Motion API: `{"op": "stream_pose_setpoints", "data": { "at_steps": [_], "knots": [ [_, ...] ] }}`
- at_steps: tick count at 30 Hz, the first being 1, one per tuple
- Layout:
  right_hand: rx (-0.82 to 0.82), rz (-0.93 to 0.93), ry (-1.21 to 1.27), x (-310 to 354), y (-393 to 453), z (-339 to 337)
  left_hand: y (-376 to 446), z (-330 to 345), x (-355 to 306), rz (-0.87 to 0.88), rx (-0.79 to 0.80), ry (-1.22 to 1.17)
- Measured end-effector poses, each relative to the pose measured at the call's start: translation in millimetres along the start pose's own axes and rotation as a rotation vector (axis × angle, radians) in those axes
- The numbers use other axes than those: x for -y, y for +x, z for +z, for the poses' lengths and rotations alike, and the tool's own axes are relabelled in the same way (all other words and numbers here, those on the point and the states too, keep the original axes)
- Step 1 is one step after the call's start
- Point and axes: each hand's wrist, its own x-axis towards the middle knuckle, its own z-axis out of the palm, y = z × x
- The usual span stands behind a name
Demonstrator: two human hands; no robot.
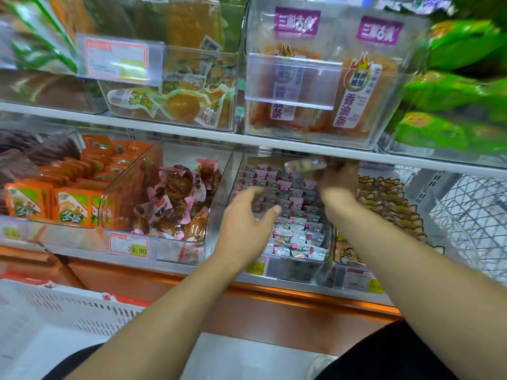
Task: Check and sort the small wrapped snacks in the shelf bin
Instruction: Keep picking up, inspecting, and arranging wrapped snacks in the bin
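On the lower shop shelf [192,272], clear bin [299,266] holds wrapped snacks [293,215]. Left hand [247,215] hovers above, loosely open; right hand [336,179] pinches a blurred packet [304,163].

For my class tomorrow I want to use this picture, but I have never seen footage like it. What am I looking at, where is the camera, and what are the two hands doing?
There is no machine here: a person wears a wide-angle camera on the head, so you look forward and down along their own bare arms at shop shelves.

The lower shelf holds clear plastic bins. The bin in the middle is filled with rows of small wrapped snacks, pink and grey-white. To its left is a bin of brown sweets in pink wrappers, then orange packets. A price tag reads 29.90.

The left hand hovers over the middle bin, fingers loosely curled, holding nothing visible. The right hand is raised at the back of the bin, gripping a blurred clear packet just under the upper shelf.
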Motion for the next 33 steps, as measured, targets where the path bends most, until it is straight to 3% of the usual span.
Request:
{"op": "stream_pose_setpoints", "data": {
  "at_steps": [3,7,13,19,26,33],
  "knots": [
    [0.156,0.149,0.159,-14.9,-24.4,-2.1,-6.7,-16.2,-6.6,-0.165,-0.058,-0.283],
    [0.357,0.223,0.343,-20.3,-68.1,-4.4,-18.7,-39.2,-1.8,-0.303,-0.008,-0.578],
    [0.578,0.225,0.335,-32.1,-82.0,-10.6,-32.9,-56.6,13.5,-0.311,-0.04,-0.601],
    [0.901,0.272,0.322,-29.8,-78.2,-17.4,-37.5,-69.3,20.6,-0.285,0.043,-0.588],
    [0.968,0.319,0.511,-29.5,-75.4,-15.0,-38.3,-61.5,14.0,-0.45,0.029,-0.801],
    [0.926,0.356,0.494,-30.0,-74.2,-14.4,-40.0,-60.5,12.8,-0.498,0.041,-0.781]
  ]
}}
